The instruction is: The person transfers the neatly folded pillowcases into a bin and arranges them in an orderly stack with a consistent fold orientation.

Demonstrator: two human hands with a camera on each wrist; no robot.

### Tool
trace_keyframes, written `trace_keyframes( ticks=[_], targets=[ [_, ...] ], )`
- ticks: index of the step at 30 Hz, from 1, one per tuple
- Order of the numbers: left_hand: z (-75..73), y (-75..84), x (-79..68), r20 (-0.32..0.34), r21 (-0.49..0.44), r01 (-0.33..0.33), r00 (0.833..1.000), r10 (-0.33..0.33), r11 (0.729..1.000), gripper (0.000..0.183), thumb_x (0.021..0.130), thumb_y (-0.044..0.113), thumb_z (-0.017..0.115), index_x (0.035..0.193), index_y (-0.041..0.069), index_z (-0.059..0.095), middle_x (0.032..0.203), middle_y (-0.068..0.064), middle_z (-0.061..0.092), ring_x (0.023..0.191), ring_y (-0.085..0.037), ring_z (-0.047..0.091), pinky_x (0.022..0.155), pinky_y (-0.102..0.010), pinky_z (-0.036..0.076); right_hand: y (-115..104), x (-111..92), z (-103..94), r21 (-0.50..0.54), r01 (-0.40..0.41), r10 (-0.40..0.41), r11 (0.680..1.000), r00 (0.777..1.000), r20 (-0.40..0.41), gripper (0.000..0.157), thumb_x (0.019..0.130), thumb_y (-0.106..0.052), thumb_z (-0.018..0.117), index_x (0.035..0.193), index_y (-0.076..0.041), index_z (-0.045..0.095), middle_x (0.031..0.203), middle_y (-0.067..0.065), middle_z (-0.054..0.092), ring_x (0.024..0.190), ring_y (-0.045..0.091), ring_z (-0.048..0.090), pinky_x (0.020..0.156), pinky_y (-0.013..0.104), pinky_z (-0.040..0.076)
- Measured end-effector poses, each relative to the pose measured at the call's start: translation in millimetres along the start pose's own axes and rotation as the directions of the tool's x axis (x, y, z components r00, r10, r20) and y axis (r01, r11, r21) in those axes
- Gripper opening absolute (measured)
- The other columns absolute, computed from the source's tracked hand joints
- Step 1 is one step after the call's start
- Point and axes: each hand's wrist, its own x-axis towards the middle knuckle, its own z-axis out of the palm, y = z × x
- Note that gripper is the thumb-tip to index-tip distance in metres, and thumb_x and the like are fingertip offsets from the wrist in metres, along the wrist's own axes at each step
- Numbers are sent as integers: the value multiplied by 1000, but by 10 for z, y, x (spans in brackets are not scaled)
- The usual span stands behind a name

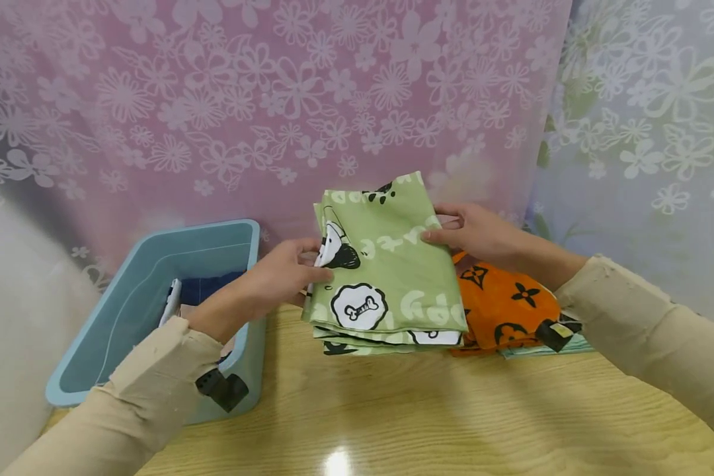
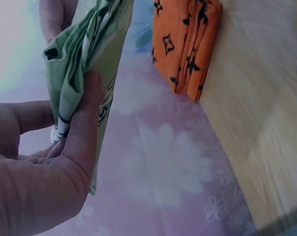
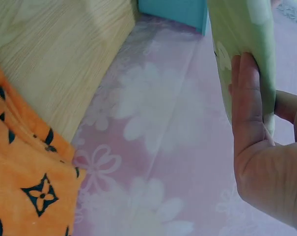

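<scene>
A folded green cloth (image 1: 393,271) with white lettering and black-and-white dog and bone prints is held up above the table in the head view. My left hand (image 1: 279,274) grips its left edge, thumb on the front face. On the opposite side my right hand (image 1: 473,231) pinches the upper right edge between thumb and fingers. Several folded layers of the green cloth (image 2: 72,73) show between thumb and fingers in the left wrist view. In the right wrist view the cloth (image 3: 249,34) is seen edge-on, fingers along one side and thumb on the other.
A blue plastic bin (image 1: 252,344) stands at the left with a dark blue folded cloth (image 1: 205,287) and other fabric inside. An orange patterned folded cloth (image 1: 506,304) lies at the right, over a mint-green cloth (image 1: 547,350). Behind the wooden table (image 1: 393,410) hangs a pink floral curtain (image 1: 244,119).
</scene>
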Motion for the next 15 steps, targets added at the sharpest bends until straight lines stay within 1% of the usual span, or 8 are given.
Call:
trace_keyframes(
  ticks=[3, 6, 7, 10, 13, 15],
  targets=[
    [-132, 44, -66, 25, 7, 16, 1000, -16, 1000, 67, 96, 7, 55, 152, 4, 17, 146, -20, 33, 100, -28, 59, 75, -38, 54, -102, 30, 41, 24, -2, 2, 1000, 1000, -2, 73, 94, -35, 62, 153, -18, 22, 134, 16, 51, 98, 29, 60, 72, 43, 55],
    [-257, 79, -124, 29, 38, 24, 999, -25, 999, 68, 96, 8, 54, 152, 3, 17, 141, -19, 39, 89, -26, 57, 74, -36, 53, -200, 84, 87, 23, 13, -13, 1000, 1000, -13, 72, 94, -35, 61, 153, -19, 23, 133, 13, 51, 99, 29, 59, 72, 43, 55],
    [-293, 90, -142, 28, 54, 27, 999, -29, 998, 68, 95, 8, 55, 152, 3, 17, 139, -19, 41, 88, -25, 56, 75, -36, 53, -232, 105, 101, 19, 18, -18, 1000, 1000, -16, 72, 94, -35, 61, 153, -18, 22, 132, 13, 52, 99, 29, 59, 73, 42, 55],
    [-395, 114, -191, 5, 107, 42, 999, -43, 993, 69, 95, 11, 56, 152, 3, 17, 140, -17, 41, 87, -24, 54, 78, -36, 52, -317, 175, 151, 25, 27, -26, 999, 999, -29, 73, 94, -34, 61, 153, -17, 22, 126, 13, 55, 92, 29, 61, 71, 41, 56],
    [-492, 123, -226, -13, 124, 50, 999, -48, 991, 69, 96, 13, 55, 152, 4, 17, 143, -17, 36, 90, -25, 53, 81, -37, 52, -389, 248, 216, 42, 33, -31, 999, 999, -35, 73, 94, -35, 62, 153, -18, 22, 117, 14, 60, 85, 29, 63, 69, 40, 56],
    [-564, 107, -233, -22, 118, 47, 999, -45, 992, 70, 96, 13, 55, 152, 4, 16, 145, -17, 33, 91, -26, 52, 82, -38, 52, -429, 291, 267, 63, 35, -33, 997, 999, -37, 71, 94, -36, 62, 152, -19, 24, 112, 14, 62, 80, 30, 65, 66, 41, 56]
  ],
)
